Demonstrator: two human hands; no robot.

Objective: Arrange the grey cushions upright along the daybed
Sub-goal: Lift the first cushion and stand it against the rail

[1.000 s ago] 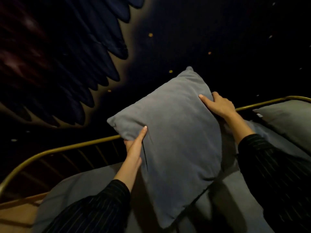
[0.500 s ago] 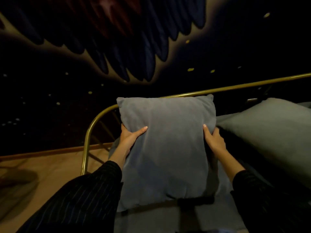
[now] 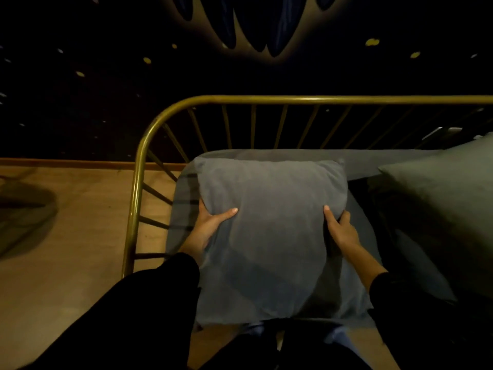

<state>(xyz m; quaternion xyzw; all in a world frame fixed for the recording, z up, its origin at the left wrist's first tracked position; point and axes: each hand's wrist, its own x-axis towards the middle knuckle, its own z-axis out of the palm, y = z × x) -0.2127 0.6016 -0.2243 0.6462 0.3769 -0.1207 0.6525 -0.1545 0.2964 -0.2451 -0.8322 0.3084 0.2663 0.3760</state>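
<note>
Head view: both-handed grip, left hand (image 3: 206, 228) and right hand (image 3: 342, 232) clamped on grey cushion (image 3: 269, 236) over daybed's (image 3: 181, 198) left end, needing far edge tipped up against brass rail (image 3: 266, 99), squared beside second cushion (image 3: 442, 188).

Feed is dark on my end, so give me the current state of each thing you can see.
grey cushion: held at both side edges, over the mattress
left hand: gripping the cushion's left edge
right hand: gripping its right edge
second cushion: lying at right, untouched
brass rail: nothing leaning on it
mattress: grey cover on
</note>
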